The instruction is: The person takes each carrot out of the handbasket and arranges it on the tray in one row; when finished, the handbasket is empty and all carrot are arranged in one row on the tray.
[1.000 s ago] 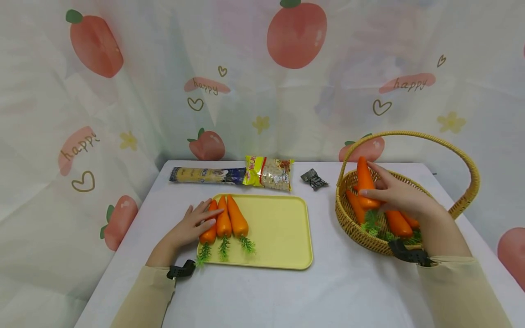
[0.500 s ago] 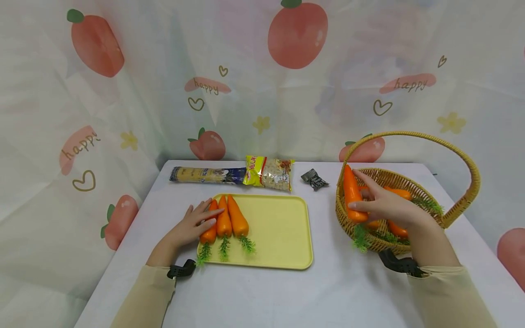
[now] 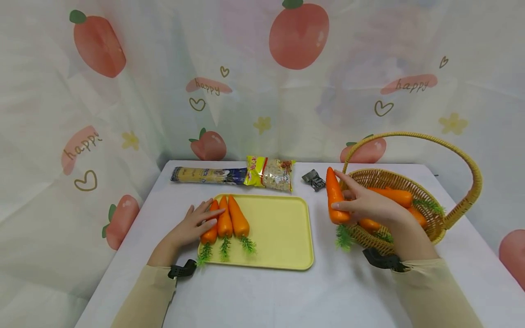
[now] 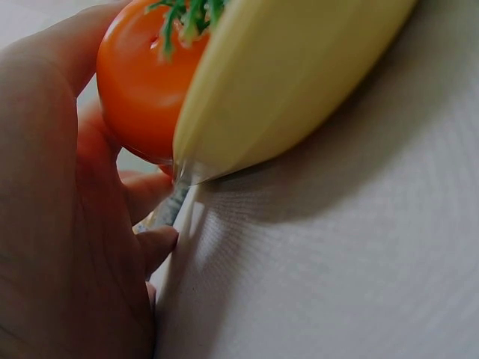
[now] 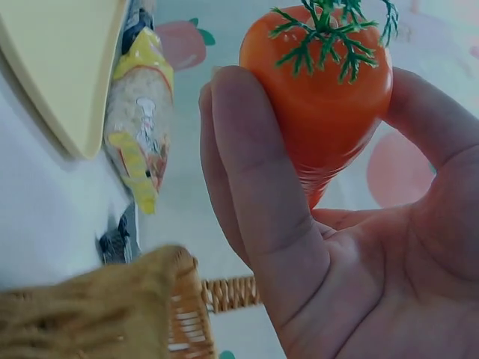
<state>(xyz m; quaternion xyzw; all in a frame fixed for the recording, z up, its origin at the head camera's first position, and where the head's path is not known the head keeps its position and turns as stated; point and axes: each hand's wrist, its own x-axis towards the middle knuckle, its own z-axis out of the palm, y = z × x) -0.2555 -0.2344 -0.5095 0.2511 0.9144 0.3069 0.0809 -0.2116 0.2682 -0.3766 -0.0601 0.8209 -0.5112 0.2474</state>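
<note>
My right hand (image 3: 369, 205) pinches an orange carrot (image 3: 336, 198) between thumb and fingers, just left of the wicker basket (image 3: 449, 221). Its tip points up and its green leafy top hangs down; in the right wrist view the carrot's broad end (image 5: 322, 97) faces the camera. My left hand (image 3: 193, 228) rests with extended fingers over the leftmost carrot (image 3: 209, 234) on the yellow tray (image 3: 283, 232). A middle carrot (image 3: 224, 223) and a right carrot (image 3: 238, 218) lie beside it, tips away from me. Several more carrots (image 3: 393, 197) lie in the basket.
Behind the tray lie a long blue-and-tan packet (image 3: 209, 175) and a yellow-and-clear bag (image 3: 270, 173). A small dark packet (image 3: 314, 180) sits between the bag and the basket. The basket's tall handle (image 3: 463, 157) arches over it. A printed curtain (image 3: 246, 105) stands behind the table.
My right hand has carried the carrot leftward from over the basket to beyond its left rim. Carrots in the basket have shifted. My left hand has stayed on the tray's carrots.
</note>
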